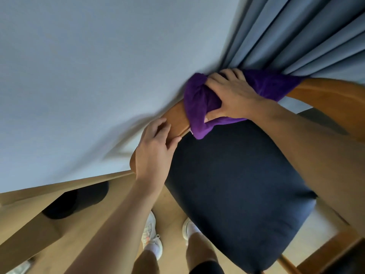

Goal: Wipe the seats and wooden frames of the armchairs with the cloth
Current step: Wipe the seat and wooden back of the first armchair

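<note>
Left forearm (110, 224) and right forearm (306, 145) fill the foreground, reaching over the armchair's navy seat cushion (237, 184). At the cushion's 12 o'clock, the purple cloth (197, 103) is wrapped round the curved wooden frame (175, 117), right where it meets the grey wall (98, 76) and the pleated curtain (296, 36).

The right hand (233, 95) clamps the cloth onto the rail, with its fingers spread over the top and its thumb tucked underneath on the seat side. At the cushion's 10 o'clock, the left hand (156, 153) grips bare wood just beside the cloth, fingers curled over the outer edge and thumb on the inner face.

I judge this to be the frame-wiping step. To do it well, I would slide the wrapped cloth along the curve with even squeeze, so the top, front and underside are covered in one pass. The left hand should brace the chair so it does not scrape the wall. The back face against the curtain is hidden (it may need a separate reach). I cannot tell how much of the frame has been wiped.
</note>
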`<state>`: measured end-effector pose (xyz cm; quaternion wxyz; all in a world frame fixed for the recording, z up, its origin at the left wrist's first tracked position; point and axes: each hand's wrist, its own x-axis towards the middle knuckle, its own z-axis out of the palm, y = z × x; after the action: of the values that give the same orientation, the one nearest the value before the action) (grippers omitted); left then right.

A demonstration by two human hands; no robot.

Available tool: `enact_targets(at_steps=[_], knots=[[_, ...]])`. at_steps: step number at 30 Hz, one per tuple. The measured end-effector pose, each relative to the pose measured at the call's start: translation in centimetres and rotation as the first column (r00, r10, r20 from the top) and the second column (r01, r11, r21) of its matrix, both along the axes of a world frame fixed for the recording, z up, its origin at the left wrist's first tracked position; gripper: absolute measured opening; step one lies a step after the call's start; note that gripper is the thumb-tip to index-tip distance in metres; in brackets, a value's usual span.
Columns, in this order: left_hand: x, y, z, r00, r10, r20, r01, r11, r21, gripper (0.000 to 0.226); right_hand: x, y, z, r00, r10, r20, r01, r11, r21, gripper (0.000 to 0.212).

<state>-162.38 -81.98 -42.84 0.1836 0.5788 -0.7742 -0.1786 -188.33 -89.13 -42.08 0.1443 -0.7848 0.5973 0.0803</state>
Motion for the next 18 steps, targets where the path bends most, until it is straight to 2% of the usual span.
enact_targets(at_steps=[3, 9, 13, 16, 18], knots=[[1.1, 0.9, 0.0, 1.000, 0.008, 0.015, -0.008, 1.000, -0.002, 0.042, 1.1, 0.7, -0.1, 1.000, 0.001, -0.031, -0.001, 1.000, 0.003, 0.120], [1.7, 1.2, 0.0, 1.000, 0.013, -0.004, -0.013, 1.000, 0.015, 0.044, 6.6, 2.8, -0.1, 0.982, -0.181, -0.047, 0.179, 0.983, -0.037, 0.118], [1.5, 1.2, 0.1, 1.000, 0.008, -0.015, -0.008, 1.000, 0.011, 0.045, 8.2, 3.6, -0.5, 0.970, -0.241, -0.003, 0.240, 0.967, -0.086, 0.100], [1.8, 1.0, 0.1, 1.000, 0.003, 0.000, -0.003, 1.000, -0.015, 0.043, 5.6, 3.5, -1.1, 0.972, -0.206, 0.118, 0.223, 0.962, -0.156, 0.080], [1.8, 0.8, 0.1, 1.000, 0.010, 0.013, -0.010, 1.000, -0.018, 0.043, 2.8, 3.1, -1.3, 0.969, -0.205, 0.141, 0.229, 0.955, -0.187, 0.073]])
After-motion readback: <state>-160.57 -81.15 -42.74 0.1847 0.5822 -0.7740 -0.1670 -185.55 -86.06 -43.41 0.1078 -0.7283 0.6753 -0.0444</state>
